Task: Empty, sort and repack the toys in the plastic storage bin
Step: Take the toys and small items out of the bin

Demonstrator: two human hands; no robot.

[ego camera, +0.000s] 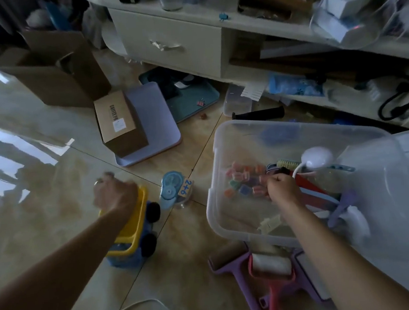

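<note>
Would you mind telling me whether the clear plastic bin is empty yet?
Not empty. The plastic bin holds small coloured blocks, a brush and other toys, and the right hand is reaching inside.

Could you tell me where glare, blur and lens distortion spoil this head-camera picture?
Head view: window glare washes the glossy floor at left; the left hand over the toy truck is motion-blurred, the right hand in the plastic bin less so; the cabinet bows from wide-angle distortion, with soft, dim corners.
</note>
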